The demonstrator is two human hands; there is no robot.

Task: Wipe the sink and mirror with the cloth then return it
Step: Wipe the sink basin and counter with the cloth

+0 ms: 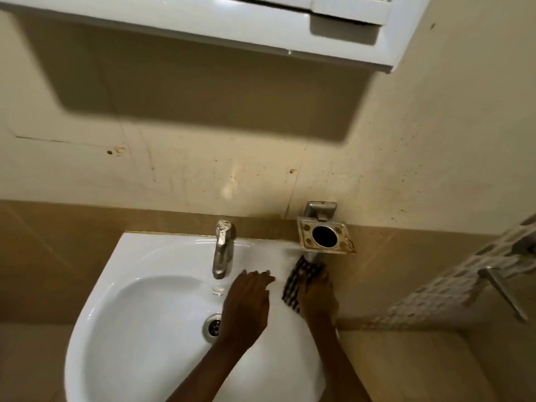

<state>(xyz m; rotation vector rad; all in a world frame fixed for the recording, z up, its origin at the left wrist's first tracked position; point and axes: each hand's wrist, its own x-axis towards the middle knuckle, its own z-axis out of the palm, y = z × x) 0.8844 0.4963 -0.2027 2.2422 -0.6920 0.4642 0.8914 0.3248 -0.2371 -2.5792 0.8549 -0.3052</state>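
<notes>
Down at the white sink (139, 300), my right hand (317, 297) presses a dark checked cloth (295, 281) against the back right part of the rim, just below the rusty metal toothbrush holder (324, 236) fixed to the wall. My fingers are curled over the cloth, so this grip is pressed together on the fabric, with the cloth's checked edge showing to the left of my knuckles and its top corner reaching up to the holder's bracket.

My left hand (246, 303) lies flat on the rim beside it, fingers spread and pointing toward the back wall, holding nothing. It sits between the tap (222, 250) and the cloth, apart from both, and its wrist crosses over the bowl next to the drain (213, 327).

The tap stands upright at the middle of the sink's back edge, its spout over the bowl. Above, the tiled wall (232, 169) is speckled with brown spots, and the underside of a white cabinet (203, 24) runs across the top of the view. To the right, a white patterned towel (452, 285) hangs over a metal rail (504, 291).
</notes>
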